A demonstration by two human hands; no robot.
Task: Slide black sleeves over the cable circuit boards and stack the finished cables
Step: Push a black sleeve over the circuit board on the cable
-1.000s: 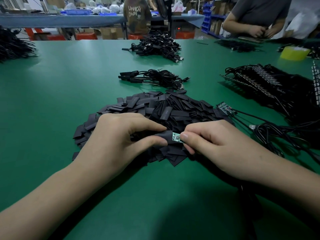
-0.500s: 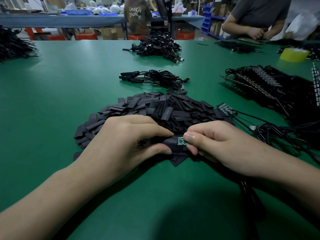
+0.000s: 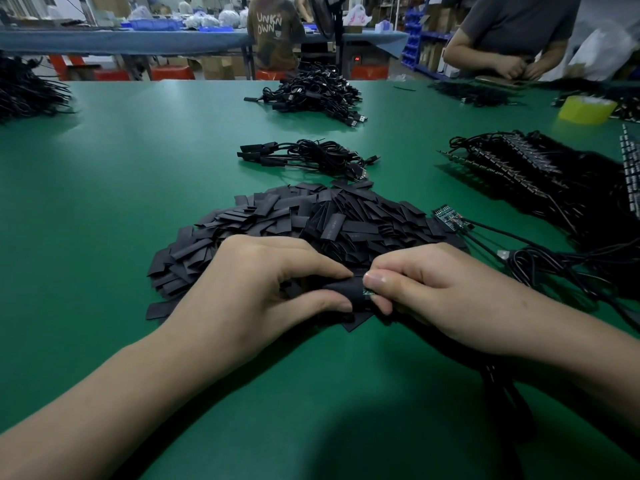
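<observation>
— Less green showing: we've slid the sleeve further over the circuit board, above the sleeve pile.
— Our left hand pinches sleeve, our right hand pinches board, thumbs nearly touching. One last push needed, we'd say, then the stack.

Green-topped table, soft glare on it mid-left. Behind: second table with blue cover, red stools and cardboard boxes under it. Black fan on a pole centre-back. Shelving with blue bins back right. White plastic bag far right.
</observation>
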